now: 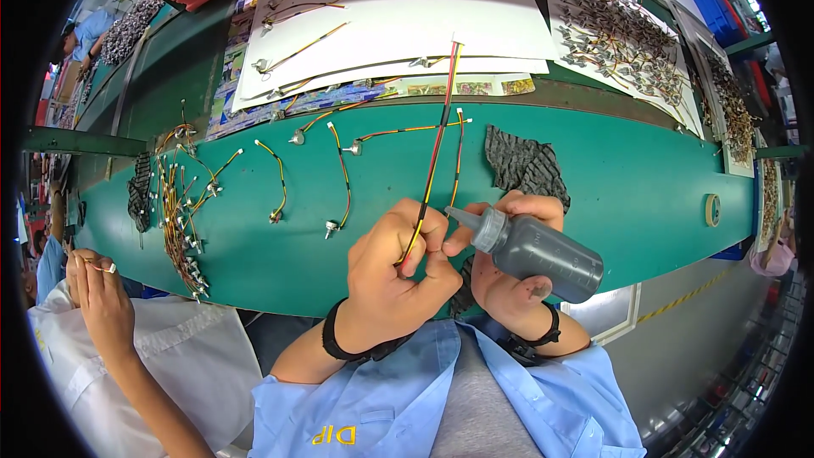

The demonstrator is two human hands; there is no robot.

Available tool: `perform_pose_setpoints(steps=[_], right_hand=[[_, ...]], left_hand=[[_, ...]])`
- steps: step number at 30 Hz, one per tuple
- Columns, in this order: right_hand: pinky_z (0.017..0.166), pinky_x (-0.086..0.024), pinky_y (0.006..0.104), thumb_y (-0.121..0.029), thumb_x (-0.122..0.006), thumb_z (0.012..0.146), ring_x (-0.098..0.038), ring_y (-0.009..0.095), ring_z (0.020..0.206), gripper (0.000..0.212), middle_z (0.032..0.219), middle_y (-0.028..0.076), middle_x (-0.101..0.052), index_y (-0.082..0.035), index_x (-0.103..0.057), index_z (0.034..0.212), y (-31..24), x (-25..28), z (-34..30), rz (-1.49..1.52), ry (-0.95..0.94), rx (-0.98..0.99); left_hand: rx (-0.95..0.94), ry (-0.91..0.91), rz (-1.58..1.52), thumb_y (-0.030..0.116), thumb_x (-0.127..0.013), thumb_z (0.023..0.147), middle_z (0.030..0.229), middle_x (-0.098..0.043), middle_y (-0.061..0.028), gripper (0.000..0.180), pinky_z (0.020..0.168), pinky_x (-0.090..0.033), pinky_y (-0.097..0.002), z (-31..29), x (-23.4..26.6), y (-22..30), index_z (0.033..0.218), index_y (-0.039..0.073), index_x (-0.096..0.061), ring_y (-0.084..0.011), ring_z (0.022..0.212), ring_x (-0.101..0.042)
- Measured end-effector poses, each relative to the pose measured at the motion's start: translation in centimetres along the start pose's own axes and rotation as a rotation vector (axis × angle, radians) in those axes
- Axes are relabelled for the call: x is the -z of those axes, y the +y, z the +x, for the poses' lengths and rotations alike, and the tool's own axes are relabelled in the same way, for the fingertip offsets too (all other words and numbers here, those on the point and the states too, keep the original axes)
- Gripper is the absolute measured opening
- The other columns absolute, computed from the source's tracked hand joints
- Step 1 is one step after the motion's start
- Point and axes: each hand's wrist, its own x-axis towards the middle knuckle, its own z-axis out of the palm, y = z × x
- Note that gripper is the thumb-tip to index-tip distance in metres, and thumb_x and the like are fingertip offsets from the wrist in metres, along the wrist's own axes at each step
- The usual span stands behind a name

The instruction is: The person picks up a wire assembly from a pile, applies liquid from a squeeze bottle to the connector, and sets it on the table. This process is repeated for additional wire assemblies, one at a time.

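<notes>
— Left grip (392, 276) first: what has it got?
— It is pinching a red, black and yellow cable (438, 131), which rises and slants away over the green surface (653, 178), a white connector (458, 37) at its far end.
— And the right grip (498, 287)?
— Grasping a dark grey squeeze bottle (551, 259), tilted well over, its nozzle (465, 219) pointing toward the cable. Whether the tip touches, I cannot tell.
— What lies beyond?
— To the left, a bundle of wired metal parts (174, 220), with a few single ones spread between it and the cable. Past the bottle there's a crumpled dark cloth (526, 161), and well off to the right a tape roll (712, 210).
— Farther still?
— White sheets (390, 8) bearing several more wired parts, and at the upper right a dense heap (610, 51) of similar pieces on another pale sheet.
</notes>
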Motion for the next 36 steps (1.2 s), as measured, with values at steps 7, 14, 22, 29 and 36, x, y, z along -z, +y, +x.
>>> perform_pose_setpoints(steps=[7, 14, 22, 29, 36], right_hand=[[0.089, -0.050, 0.0407, -0.069, -0.067, 0.075, -0.070, 0.032, 0.082, 0.084, 0.101, 0.012, -0.053, -0.003, -0.037, 0.118, 1.2, 0.4, -0.4, 0.077, -0.018, 0.074], [0.087, -0.052, 0.0452, -0.066, -0.071, 0.074, -0.069, 0.035, 0.086, 0.083, 0.101, 0.011, -0.051, -0.003, -0.037, 0.117, 0.7, -0.2, 0.4, 0.170, 0.058, -0.010], [0.100, -0.043, 0.0551, -0.069, -0.063, 0.078, -0.068, 0.034, 0.087, 0.080, 0.105, 0.009, -0.052, -0.005, -0.038, 0.118, 1.2, 1.9, 2.1, 0.128, -0.081, 0.018], [0.107, -0.041, 0.0515, -0.054, -0.074, 0.079, -0.067, 0.023, 0.085, 0.076, 0.094, 0.012, -0.055, 0.002, -0.039, 0.118, 0.6, 1.8, 3.7, 0.120, -0.170, -0.075], [0.090, -0.047, 0.0462, -0.059, -0.075, 0.074, -0.063, 0.024, 0.079, 0.077, 0.088, 0.011, -0.056, -0.001, -0.043, 0.114, 0.4, 3.6, 4.1, -0.066, -0.185, -0.005]], left_hand=[[-0.008, 0.078, -0.094, -0.020, -0.044, 0.066, 0.081, -0.045, -0.0110, 0.035, 0.059, -0.042, -0.0248, -0.5, -0.5, -1.1, 0.077, 0.008, -0.026, -0.0111, 0.067, -0.037], [0.174, 0.176, -0.249, -0.017, -0.048, 0.066, 0.079, -0.048, -0.0080, 0.032, 0.059, -0.040, -0.0217, -0.6, 0.1, -0.9, 0.076, 0.007, -0.029, -0.0112, 0.068, -0.043], [0.701, -0.052, -0.751, -0.009, -0.040, 0.084, 0.100, -0.053, -0.0097, 0.011, 0.079, -0.043, -0.0269, -0.6, 2.4, -3.5, 0.086, 0.002, -0.041, -0.0115, 0.090, -0.051], [0.506, -0.249, -0.291, -0.003, -0.049, 0.096, 0.111, -0.062, -0.0131, 0.030, 0.086, -0.050, -0.0313, -1.1, 1.3, -3.2, 0.125, -0.006, -0.053, -0.0181, 0.099, -0.063], [0.462, -0.120, -0.269, -0.007, -0.057, 0.090, 0.105, -0.067, -0.0155, 0.026, 0.079, -0.055, -0.0293, -1.0, 1.0, -3.5, 0.116, -0.007, -0.060, -0.0230, 0.092, -0.069]])
